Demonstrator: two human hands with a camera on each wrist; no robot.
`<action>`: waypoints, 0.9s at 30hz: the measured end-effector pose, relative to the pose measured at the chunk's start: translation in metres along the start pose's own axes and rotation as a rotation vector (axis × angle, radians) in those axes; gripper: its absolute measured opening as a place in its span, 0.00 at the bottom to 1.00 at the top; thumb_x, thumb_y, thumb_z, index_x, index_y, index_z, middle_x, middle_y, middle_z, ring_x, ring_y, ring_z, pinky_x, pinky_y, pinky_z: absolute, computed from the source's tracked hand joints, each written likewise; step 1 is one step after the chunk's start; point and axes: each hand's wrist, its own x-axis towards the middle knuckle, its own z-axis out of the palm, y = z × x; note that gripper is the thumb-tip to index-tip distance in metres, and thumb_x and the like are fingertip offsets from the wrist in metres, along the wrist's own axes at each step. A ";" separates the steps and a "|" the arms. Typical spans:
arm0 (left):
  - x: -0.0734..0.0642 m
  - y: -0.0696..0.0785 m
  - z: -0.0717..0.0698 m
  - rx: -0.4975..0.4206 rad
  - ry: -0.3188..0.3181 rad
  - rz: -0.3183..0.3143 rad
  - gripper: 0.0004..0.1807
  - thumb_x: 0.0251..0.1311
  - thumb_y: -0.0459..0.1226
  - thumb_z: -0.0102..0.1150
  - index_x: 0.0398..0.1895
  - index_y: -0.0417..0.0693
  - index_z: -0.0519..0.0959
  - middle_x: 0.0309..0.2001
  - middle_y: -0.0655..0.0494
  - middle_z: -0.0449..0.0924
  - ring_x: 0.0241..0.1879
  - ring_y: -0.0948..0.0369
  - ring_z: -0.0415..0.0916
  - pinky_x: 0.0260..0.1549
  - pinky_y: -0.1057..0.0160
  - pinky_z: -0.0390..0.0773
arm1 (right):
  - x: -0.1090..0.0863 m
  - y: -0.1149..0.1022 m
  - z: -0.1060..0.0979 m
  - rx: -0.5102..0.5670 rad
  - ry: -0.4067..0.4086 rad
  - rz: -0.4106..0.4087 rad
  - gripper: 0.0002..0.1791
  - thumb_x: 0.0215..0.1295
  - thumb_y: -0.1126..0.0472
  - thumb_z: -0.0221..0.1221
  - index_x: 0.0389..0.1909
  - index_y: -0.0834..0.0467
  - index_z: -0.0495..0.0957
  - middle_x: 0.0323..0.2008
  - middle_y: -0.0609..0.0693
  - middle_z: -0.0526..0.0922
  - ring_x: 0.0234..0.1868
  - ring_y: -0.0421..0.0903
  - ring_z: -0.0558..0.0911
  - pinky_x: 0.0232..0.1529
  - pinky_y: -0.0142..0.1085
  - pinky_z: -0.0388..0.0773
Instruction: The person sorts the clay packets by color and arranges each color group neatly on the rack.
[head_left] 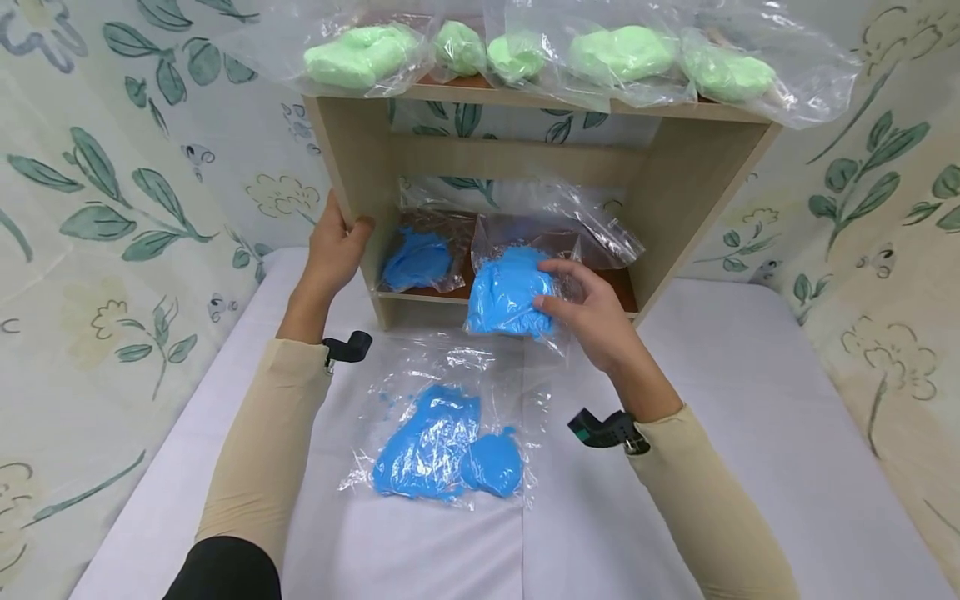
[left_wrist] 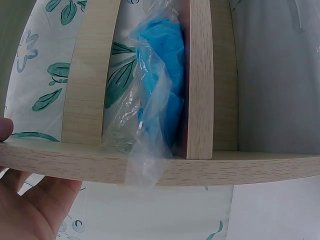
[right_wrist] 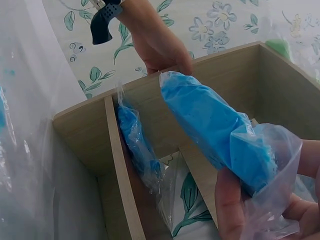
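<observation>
My right hand (head_left: 600,321) pinches a clear plastic bag of blue dough-like material (head_left: 508,292) between thumb and fingers, at the front of the lower shelf. In the right wrist view this bag (right_wrist: 200,120) hangs above the shelf board. My left hand (head_left: 330,254) grips the left side panel of the wooden shelf unit (head_left: 352,150), thumb on the inside. A second bag of blue material (head_left: 417,260) lies at the left of the lower shelf; the left wrist view shows its loose plastic reaching over the side panel's edge.
Bagged blue material (head_left: 431,442) lies flat on the white-covered table (head_left: 750,400) before the unit. Several clear bags of pale green material (head_left: 622,52) line the top shelf, some overhanging its front edge. Flower-patterned cloth (head_left: 112,250) surrounds the table.
</observation>
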 end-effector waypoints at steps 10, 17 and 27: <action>0.000 0.001 0.002 0.009 -0.014 -0.009 0.34 0.70 0.47 0.41 0.77 0.67 0.47 0.77 0.53 0.58 0.74 0.47 0.61 0.65 0.38 0.69 | 0.063 -0.005 0.013 0.069 0.009 0.076 0.25 0.70 0.61 0.57 0.67 0.52 0.69 0.46 0.48 0.72 0.35 0.43 0.74 0.37 0.31 0.78; -0.002 0.001 -0.002 0.016 0.011 -0.027 0.33 0.70 0.46 0.42 0.77 0.63 0.50 0.76 0.50 0.60 0.73 0.45 0.63 0.64 0.37 0.69 | 0.089 0.005 0.024 0.156 -0.034 0.053 0.26 0.70 0.65 0.56 0.69 0.57 0.67 0.37 0.47 0.71 0.27 0.40 0.71 0.35 0.31 0.76; 0.000 0.001 0.001 0.005 -0.002 -0.014 0.34 0.70 0.45 0.43 0.78 0.64 0.48 0.77 0.51 0.58 0.74 0.45 0.61 0.65 0.37 0.69 | 0.108 0.024 0.034 -0.007 -0.018 0.143 0.26 0.71 0.63 0.56 0.68 0.53 0.68 0.60 0.56 0.70 0.32 0.45 0.77 0.32 0.30 0.82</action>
